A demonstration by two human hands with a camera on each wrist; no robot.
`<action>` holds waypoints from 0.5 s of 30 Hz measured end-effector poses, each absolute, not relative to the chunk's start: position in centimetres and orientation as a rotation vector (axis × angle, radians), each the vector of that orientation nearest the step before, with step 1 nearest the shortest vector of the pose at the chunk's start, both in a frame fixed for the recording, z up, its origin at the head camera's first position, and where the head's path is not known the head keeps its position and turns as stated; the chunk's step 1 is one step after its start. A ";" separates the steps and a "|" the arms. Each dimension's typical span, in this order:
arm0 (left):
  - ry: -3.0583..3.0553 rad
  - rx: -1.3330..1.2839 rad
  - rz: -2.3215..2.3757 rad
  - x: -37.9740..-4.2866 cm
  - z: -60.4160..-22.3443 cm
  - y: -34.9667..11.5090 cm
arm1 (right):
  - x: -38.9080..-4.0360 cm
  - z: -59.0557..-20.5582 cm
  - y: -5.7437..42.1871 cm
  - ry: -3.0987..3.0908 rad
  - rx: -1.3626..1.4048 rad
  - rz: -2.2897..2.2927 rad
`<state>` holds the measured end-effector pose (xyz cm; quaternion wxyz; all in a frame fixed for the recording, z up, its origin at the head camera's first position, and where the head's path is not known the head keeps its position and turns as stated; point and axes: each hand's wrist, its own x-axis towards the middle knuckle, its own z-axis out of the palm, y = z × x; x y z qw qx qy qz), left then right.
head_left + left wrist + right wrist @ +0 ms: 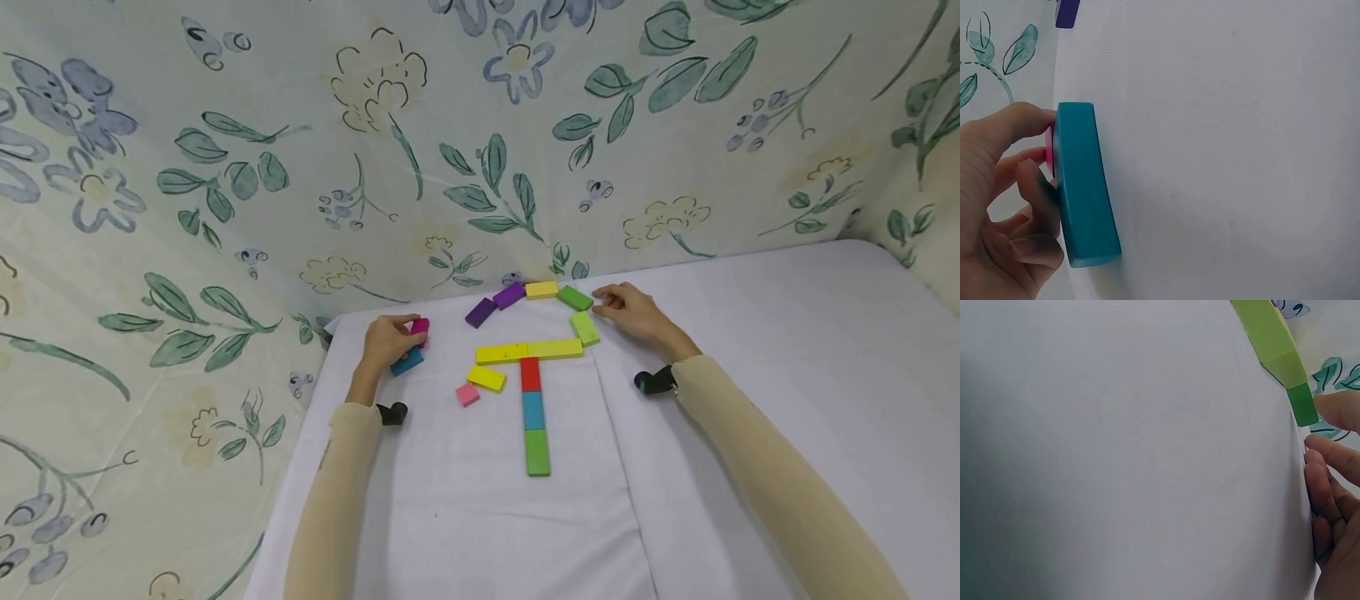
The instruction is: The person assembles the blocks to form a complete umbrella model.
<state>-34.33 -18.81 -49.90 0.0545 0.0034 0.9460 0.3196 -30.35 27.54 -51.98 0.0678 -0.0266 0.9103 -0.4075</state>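
At the left of the table, my left hand (pixel 384 342) pinches a magenta block (pixel 421 331) between thumb and fingers. A blue block (pixel 407 362) lies just below that hand; it looks teal (pixel 1085 187) in the left wrist view and hides most of the magenta one. My right hand (pixel 630 312), fingers loosely bent, is at the outer end of a green block (pixel 575 297). Its fingertips are right beside that block and hold nothing. A light green block (pixel 585 328) sits below the green one, near the right end of the yellow row.
Yellow blocks (pixel 528 352) form a bar above a column of red (pixel 530 374), light blue (pixel 533 410) and green (pixel 537 452) blocks. Purple (pixel 509 295) and yellow (pixel 542 290) blocks curve along the back. A yellow block (pixel 487 378) and pink block (pixel 467 394) lie left of the column.
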 end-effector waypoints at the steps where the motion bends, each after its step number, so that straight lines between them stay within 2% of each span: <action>1: 2.869 0.009 0.961 -34.3 -49.9 -18.8 | -30.3 -52.0 27.5 2.740 -0.080 -1.232; 15: 2.935 0.035 0.848 -34.0 -49.4 -17.5 | -30.4 -52.0 27.5 2.742 -0.066 -1.224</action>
